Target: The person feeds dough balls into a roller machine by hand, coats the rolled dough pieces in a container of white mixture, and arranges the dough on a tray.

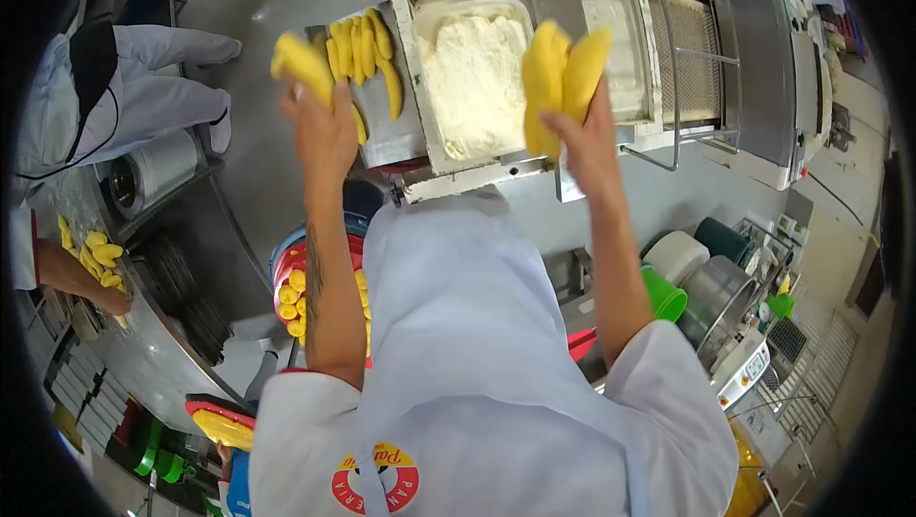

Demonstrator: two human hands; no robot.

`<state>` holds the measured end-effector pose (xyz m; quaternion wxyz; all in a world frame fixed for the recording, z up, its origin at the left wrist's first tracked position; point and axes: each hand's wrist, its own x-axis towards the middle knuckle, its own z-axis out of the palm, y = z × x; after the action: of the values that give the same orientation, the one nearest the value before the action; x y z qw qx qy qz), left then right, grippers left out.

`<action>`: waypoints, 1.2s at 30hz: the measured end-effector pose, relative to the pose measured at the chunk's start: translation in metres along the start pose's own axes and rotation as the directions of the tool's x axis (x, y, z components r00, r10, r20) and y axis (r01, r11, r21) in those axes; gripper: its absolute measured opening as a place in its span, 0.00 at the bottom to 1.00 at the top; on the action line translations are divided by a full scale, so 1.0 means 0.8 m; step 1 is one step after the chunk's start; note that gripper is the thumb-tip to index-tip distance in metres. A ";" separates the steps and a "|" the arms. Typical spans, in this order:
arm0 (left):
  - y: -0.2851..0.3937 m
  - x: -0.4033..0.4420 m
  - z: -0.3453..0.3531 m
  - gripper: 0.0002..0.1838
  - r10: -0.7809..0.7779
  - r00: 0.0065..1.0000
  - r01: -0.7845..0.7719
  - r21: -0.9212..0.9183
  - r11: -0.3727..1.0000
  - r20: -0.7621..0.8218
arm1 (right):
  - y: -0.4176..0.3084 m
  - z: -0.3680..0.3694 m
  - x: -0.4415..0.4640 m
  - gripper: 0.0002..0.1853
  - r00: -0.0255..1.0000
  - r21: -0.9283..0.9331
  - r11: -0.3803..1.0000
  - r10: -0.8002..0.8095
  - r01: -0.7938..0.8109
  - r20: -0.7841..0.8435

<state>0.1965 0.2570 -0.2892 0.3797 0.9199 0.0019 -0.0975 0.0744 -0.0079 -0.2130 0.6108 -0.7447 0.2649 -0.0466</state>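
Note:
My left hand [322,131] is closed around an elongated yellow dough piece [301,61], blurred by motion, over the edge of a metal tray [393,140]. More long yellow dough pieces [361,45] lie side by side on that tray. Over the right part of a white tub of flour [477,83], my right hand [587,140] grips at least two yellow dough pieces [544,78], thumb across the near side. The flour fills most of the tub, which sits in a worn white machine frame [405,50].
A wire guard [676,69] and mesh belt [697,54] are on the machine's right. Round yellow dough pieces [289,302] fill a red-lined container by my left forearm. At far left a co-worker's hand [114,302] works at a bench with dough. A green bucket [665,295] stands at right.

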 end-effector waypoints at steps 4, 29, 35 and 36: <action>0.068 -0.021 0.075 0.23 0.333 0.940 -0.342 0.233 0.910 0.078 | 0.012 -0.005 0.053 0.41 0.958 -0.668 0.689 -0.236 0.282 0.161; 0.051 -0.079 0.095 0.19 -0.158 0.889 0.448 -0.746 0.492 0.430 | 0.065 -0.063 0.119 0.21 0.698 -0.051 0.966 0.220 -0.254 0.682; -0.062 -0.222 -0.071 0.18 -0.288 0.906 0.222 -0.928 -0.299 0.310 | -0.004 0.063 0.006 0.20 0.756 -0.019 0.950 0.261 -0.312 0.601; -0.092 -0.237 -0.095 0.19 -0.366 0.908 0.096 -0.954 -0.285 0.201 | -0.027 0.115 -0.019 0.19 0.713 -0.013 0.949 0.246 -0.315 0.656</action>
<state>0.0185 0.3755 -0.2535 0.9206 0.2571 0.2897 -0.0506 0.1047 0.0830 -0.2120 0.7008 -0.6337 0.1437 0.2945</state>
